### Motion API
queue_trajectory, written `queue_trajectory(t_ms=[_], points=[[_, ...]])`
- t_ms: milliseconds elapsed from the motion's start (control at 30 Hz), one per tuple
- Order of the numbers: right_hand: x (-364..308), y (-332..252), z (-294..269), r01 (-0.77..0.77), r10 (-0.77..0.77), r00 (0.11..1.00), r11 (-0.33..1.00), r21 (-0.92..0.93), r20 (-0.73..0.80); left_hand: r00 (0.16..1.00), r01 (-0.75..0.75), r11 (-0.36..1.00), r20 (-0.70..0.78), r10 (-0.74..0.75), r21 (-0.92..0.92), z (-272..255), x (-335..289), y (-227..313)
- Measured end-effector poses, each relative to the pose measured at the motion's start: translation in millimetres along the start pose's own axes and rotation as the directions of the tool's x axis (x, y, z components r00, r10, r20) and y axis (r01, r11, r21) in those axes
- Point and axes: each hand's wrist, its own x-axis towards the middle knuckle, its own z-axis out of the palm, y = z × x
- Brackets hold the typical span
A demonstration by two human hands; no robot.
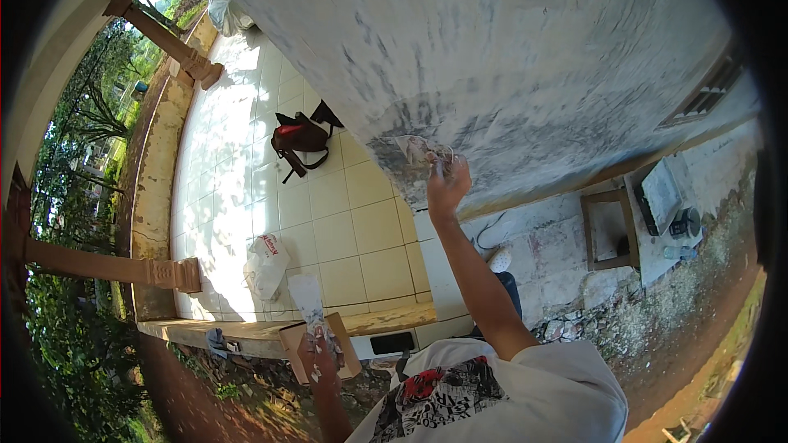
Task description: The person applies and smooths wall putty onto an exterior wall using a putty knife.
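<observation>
At the upper centre of the frame my dark backpack (300, 138) with its red patch lies on the pale tiled floor (345, 230). Lower down, left of centre, a white plastic bag (266, 264) sits on the same tiles. At the right a wooden stool (609, 230) stands on the ground, with a small bottle (678, 252) just beside it. Trees (82, 123) fill the left edge beyond the low wall (156, 197).

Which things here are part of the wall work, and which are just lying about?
In use: right hand pressing a tool, too blurred to identify, against the grey wall; left hand holding a putty knife over a brown board.

Lying about: red-black backpack, white plastic bag, wooden frame, clear bottle.
</observation>
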Motion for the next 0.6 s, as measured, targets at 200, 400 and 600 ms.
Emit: queue_trajectory(t_ms=[200,400,600], points=[[0,12,-18,-0.062,0.06,0.979,0.998,-0.005,-0.193,0.996,-0.029,0.997,-0.084,0.023,-0.069,-17,-6,-11],[-10,-2,-61,-0.246,0.309,0.936,0.918,0.31,-0.172,0.998,-0.007,1.0,-0.062,0.007,0.013,-35,-10,-18],[46,27,-59,-0.174,0.183,0.899,0.983,0.059,-0.397,0.991,-0.032,0.998,-0.129,0.024,-0.059,-35,-15,-23]])
